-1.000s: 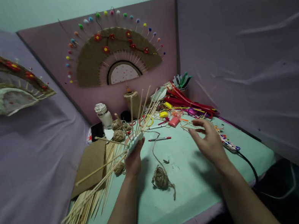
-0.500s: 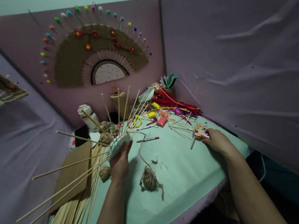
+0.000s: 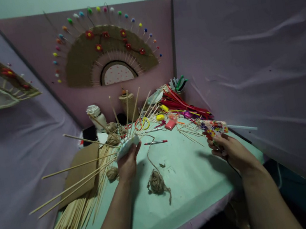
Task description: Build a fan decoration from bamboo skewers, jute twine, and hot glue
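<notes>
1. Left hand [image 3: 128, 168] grips the pale, half-round piece [image 3: 127, 146], thin wooden sticks [image 3: 79, 166] fanning out, above the mint-green table [image 3: 188, 181]!
2. Right hand [image 3: 233, 151] holds the multicoloured patterned glue gun [image 3: 214, 126], right of the brown twine ball [image 3: 155, 182]!

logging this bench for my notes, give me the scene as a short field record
left hand: left hand holds a pale half-round base with thin wooden sticks fanning out
right hand: right hand grips a multicoloured patterned glue gun, translucent stick protruding behind
table middle: loose brown twine ball; slim red-and-grey pen farther back
table left: wooden stick pile; flat brown cardboard sheet
back panel: brown fan-shaped decoration, red flowers
</notes>
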Motion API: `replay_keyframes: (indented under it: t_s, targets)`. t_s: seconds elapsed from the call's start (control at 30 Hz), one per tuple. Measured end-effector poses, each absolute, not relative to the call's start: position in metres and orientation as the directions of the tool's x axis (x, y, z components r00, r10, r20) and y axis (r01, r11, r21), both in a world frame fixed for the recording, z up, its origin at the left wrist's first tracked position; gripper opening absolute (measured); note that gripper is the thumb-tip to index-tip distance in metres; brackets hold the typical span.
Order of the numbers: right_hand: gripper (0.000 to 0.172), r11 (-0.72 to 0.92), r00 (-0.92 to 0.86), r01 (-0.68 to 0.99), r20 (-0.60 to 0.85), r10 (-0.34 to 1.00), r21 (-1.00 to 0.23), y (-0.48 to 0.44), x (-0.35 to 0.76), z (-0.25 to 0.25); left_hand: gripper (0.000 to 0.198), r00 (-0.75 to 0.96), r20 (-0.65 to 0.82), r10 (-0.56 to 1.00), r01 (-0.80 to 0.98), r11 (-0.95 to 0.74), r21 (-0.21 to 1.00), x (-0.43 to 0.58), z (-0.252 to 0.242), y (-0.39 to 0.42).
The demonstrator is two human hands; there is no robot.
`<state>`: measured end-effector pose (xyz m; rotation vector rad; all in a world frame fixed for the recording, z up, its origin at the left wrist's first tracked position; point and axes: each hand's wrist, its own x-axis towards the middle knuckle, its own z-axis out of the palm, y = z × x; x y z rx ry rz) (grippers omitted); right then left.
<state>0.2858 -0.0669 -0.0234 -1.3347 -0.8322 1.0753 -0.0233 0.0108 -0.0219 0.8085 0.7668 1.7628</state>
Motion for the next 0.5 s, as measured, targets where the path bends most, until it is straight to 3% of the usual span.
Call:
replay_keyframes:
  t_s: [0.07,0.2,0.37,0.5]
  targets:
    - [0.044,-0.075,0.231,-0.262,-0.138,0.963,-0.962,-0.074,0.264,-0.017,0.035,-0.267,0.171,0.949,-0.538,-0.293,0.791,-0.023,-0.021,0.010]
    - [0.050,-0.047,0.122,-0.348,-0.095,0.988,-0.936,-0.094,0.214,-0.007,0.032,-0.235,0.201,0.951,-0.515,-0.297,0.804,-0.025,-0.025,0.011]
    - [0.038,0.012,-0.137,-0.172,0.036,0.990,-0.985,-0.110,0.156,-0.002,0.029,-0.176,0.271,0.946,-0.391,-0.320,0.863,-0.027,-0.031,0.010]
    - [0.044,-0.006,-0.157,-0.082,0.007,0.988,-0.997,-0.104,0.128,-0.001,0.027,-0.150,0.299,0.942,-0.170,-0.323,0.931,-0.027,-0.025,0.002]
